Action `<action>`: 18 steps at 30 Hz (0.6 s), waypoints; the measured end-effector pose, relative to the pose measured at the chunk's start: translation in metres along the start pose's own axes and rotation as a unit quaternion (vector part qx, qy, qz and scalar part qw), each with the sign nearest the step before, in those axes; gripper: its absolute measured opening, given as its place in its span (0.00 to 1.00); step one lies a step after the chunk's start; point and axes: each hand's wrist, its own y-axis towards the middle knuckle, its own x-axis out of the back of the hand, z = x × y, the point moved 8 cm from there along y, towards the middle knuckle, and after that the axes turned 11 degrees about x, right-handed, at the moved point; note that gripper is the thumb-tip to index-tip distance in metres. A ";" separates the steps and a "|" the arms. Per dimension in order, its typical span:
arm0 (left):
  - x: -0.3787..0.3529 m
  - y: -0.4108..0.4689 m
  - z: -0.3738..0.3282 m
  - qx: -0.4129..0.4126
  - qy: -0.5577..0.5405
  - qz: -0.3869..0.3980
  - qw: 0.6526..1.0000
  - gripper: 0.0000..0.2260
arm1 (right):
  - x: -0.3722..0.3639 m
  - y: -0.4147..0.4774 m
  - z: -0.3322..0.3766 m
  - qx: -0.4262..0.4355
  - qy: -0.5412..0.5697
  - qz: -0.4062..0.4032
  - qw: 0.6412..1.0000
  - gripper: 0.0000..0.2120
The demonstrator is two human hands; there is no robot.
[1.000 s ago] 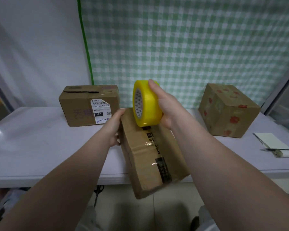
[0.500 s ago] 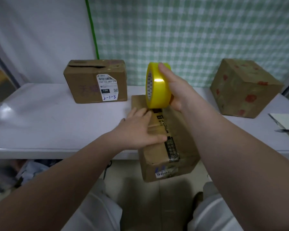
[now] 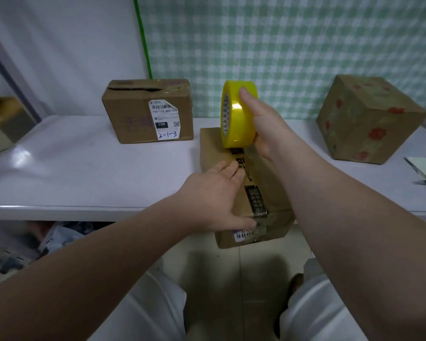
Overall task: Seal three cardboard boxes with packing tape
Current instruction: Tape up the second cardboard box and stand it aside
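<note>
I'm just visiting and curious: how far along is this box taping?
Early, it seems. No box looks finished. In hand: the left hand presses flat on the middle box, the right hand grips the yellow tape roll at its far end, a glossy strip running along the top. Left: the labelled box shows an open slit; the flowered box sits untouched.

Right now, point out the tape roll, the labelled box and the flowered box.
tape roll (image 3: 236, 124): head view, on the yellow outer band.
labelled box (image 3: 128, 109): head view, on the front face, left of the label.
flowered box (image 3: 362, 134): head view, on the side facing the camera.
</note>
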 end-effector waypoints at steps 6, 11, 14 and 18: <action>0.000 0.024 0.000 0.016 -0.009 0.010 1.000 0.46 | 0.015 0.009 -0.004 0.013 -0.026 -0.050 0.998 0.43; 0.000 0.037 -0.001 0.024 -0.040 0.001 0.999 0.46 | 0.018 0.007 0.003 0.004 -0.037 -0.058 0.998 0.13; 0.003 0.045 -0.001 0.026 -0.050 -0.012 0.998 0.44 | 0.026 0.000 0.008 -0.006 -0.026 -0.064 0.998 0.18; 0.007 0.049 0.001 0.026 -0.050 -0.026 0.998 0.42 | 0.046 -0.016 0.015 -0.042 0.017 -0.106 0.993 0.19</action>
